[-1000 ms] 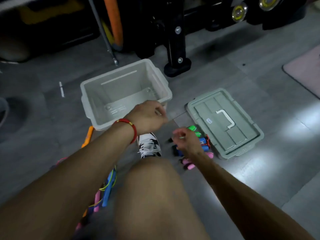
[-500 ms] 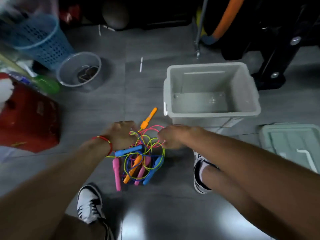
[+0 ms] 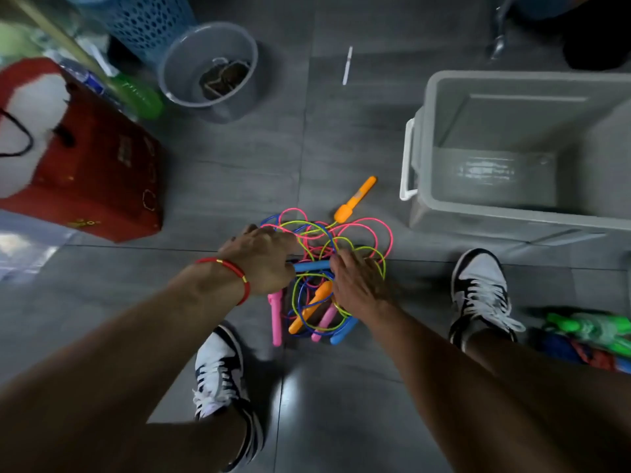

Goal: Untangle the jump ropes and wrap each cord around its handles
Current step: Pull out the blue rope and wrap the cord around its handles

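Left hand [image 3: 263, 257] gripped the blue handle [image 3: 312, 266], right hand [image 3: 355, 285] lay loose on the tangled cords [image 3: 345, 233]; I'd have teased loops out slowly, not yanked.

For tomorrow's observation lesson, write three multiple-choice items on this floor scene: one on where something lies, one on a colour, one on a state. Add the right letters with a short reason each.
1. Where does the lone orange handle lie?
A. inside the grey bin
B. on the floor between the tangle and the grey bin
C. under the red bag

2. What colour is the handle running between the two hands?
A. blue
B. white
C. black

3. What state are the jump ropes in?
A. each wound neatly on its handles
B. stowed in the bin
C. tangled together in one heap

Answers:
1 B: it rests on the tiles just left of the grey bin, at the tangle's far edge.
2 A: a blue bar shows between the left hand and the right hand.
3 C: pink, green and blue cords loop across one another.
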